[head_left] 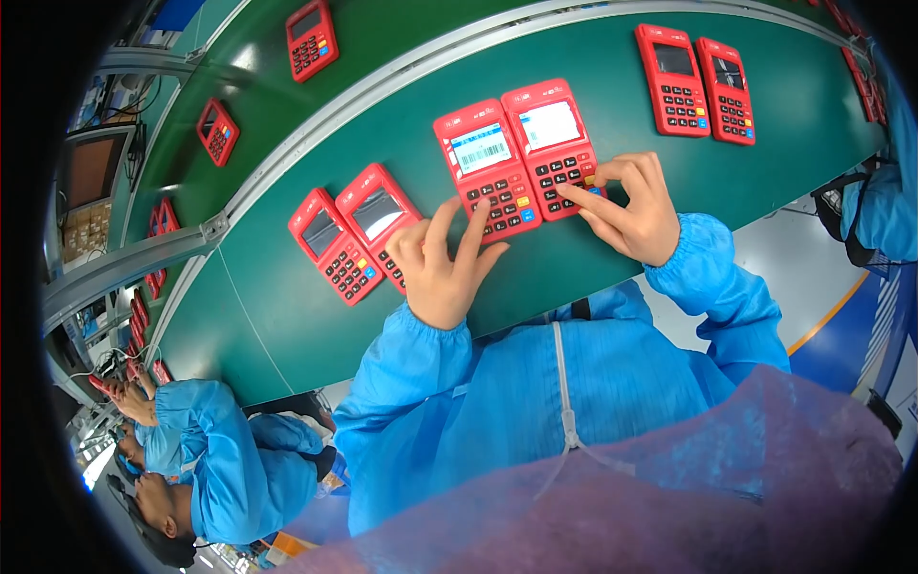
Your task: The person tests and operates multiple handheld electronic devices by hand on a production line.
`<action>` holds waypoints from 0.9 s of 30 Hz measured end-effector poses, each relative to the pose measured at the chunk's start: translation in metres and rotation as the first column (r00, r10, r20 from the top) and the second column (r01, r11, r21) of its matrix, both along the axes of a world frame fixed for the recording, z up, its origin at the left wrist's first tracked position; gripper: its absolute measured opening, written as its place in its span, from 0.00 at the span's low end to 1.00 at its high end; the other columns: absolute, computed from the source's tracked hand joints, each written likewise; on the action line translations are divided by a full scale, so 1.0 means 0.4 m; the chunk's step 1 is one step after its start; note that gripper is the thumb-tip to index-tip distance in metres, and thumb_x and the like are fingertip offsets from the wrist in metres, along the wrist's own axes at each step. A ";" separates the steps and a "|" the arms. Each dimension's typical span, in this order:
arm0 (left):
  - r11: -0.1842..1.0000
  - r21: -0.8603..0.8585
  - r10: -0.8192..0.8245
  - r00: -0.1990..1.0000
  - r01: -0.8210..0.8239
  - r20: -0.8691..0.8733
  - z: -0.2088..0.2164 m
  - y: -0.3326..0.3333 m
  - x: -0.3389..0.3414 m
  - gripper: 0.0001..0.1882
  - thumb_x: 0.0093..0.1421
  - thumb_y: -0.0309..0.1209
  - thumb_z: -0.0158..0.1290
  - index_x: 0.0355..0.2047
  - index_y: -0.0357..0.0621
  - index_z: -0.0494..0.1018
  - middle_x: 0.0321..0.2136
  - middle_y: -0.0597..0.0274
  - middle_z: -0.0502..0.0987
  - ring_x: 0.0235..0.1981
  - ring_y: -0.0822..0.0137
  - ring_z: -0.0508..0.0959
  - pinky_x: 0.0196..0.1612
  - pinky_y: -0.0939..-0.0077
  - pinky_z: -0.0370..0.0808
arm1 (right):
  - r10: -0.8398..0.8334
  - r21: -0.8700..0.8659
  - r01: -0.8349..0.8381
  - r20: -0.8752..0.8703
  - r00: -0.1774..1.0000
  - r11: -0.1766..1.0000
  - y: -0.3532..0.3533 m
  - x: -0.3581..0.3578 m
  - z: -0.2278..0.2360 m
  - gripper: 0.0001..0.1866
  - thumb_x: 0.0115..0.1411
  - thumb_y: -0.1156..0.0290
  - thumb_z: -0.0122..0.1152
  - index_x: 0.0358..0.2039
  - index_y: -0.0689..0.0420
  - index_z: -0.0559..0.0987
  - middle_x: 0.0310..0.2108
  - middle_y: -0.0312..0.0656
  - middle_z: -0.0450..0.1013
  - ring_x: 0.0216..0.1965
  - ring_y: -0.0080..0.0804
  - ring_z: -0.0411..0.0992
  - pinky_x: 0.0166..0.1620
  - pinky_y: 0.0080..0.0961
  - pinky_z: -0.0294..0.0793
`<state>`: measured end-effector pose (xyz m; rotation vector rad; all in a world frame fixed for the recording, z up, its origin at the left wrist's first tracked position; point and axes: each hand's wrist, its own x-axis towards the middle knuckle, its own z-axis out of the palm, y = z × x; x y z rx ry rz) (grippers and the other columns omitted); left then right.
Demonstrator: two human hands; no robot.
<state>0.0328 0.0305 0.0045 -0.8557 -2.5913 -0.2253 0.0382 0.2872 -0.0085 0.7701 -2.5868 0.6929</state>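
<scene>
Two red card payment terminals lie side by side on the green bench in front of me, both with lit screens. On the left terminal point(481, 148) the display shows a barcode with a blue band on top. The right terminal point(551, 126) has a mostly white display. My left hand point(443, 277) is at the left terminal, fingers apart, a fingertip on its black keys. Over the right terminal's keypad is my right hand point(643, 218), index finger stretched onto the keys, holding nothing. Beside my left hand lie a tilted terminal point(321, 232) and another terminal point(376, 210), partly covered by my fingers.
Two more terminals, a larger one point(669, 60) and a smaller one point(727, 75), lie at the far right of the bench point(402, 134). Beyond a metal rail point(335, 100), a dark green belt point(253, 72) carries further terminals. A co-worker in blue point(234, 459) sits at lower left.
</scene>
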 end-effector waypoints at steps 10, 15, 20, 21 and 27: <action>1.000 0.000 -0.029 0.997 0.029 -0.068 -0.025 -0.020 0.015 0.20 0.43 0.38 0.64 0.39 0.54 0.78 0.42 0.66 0.68 0.36 0.65 0.65 0.43 0.67 0.60 | 0.028 0.078 -0.028 -0.007 1.000 0.997 -0.017 0.006 -0.013 0.19 0.47 0.69 0.65 0.42 0.49 0.78 0.34 0.39 0.65 0.41 0.34 0.63 0.43 0.35 0.63; 0.999 0.020 -0.036 0.997 0.037 -0.072 -0.015 -0.011 0.027 0.20 0.43 0.38 0.63 0.39 0.55 0.78 0.42 0.68 0.68 0.36 0.66 0.64 0.43 0.67 0.61 | 0.005 0.007 -0.005 -0.012 1.000 1.000 -0.011 0.014 0.016 0.21 0.44 0.72 0.65 0.43 0.50 0.78 0.33 0.38 0.65 0.40 0.34 0.63 0.41 0.34 0.65; 0.992 0.029 -0.118 0.989 0.121 -0.088 -0.022 0.007 0.027 0.19 0.44 0.34 0.60 0.40 0.58 0.77 0.42 0.69 0.67 0.37 0.67 0.63 0.44 0.66 0.61 | -0.063 -0.001 0.063 -0.037 0.997 0.998 0.026 0.044 0.004 0.20 0.43 0.74 0.64 0.41 0.52 0.79 0.32 0.38 0.65 0.37 0.34 0.64 0.39 0.32 0.65; 0.992 0.032 -0.122 0.989 0.126 -0.087 -0.025 0.009 0.026 0.19 0.44 0.34 0.60 0.40 0.58 0.77 0.42 0.69 0.67 0.37 0.67 0.63 0.44 0.66 0.61 | -0.053 0.004 0.053 -0.032 0.998 0.999 0.032 0.049 -0.003 0.20 0.43 0.74 0.64 0.41 0.52 0.79 0.32 0.38 0.65 0.37 0.34 0.64 0.39 0.32 0.65; 0.993 -0.007 -0.119 0.992 0.119 -0.043 -0.027 0.014 0.021 0.21 0.44 0.27 0.54 0.41 0.57 0.77 0.43 0.68 0.68 0.38 0.67 0.63 0.45 0.66 0.61 | -0.038 0.026 0.038 -0.004 0.999 0.999 0.031 0.045 -0.010 0.19 0.44 0.73 0.64 0.41 0.50 0.78 0.32 0.38 0.64 0.37 0.34 0.63 0.39 0.33 0.65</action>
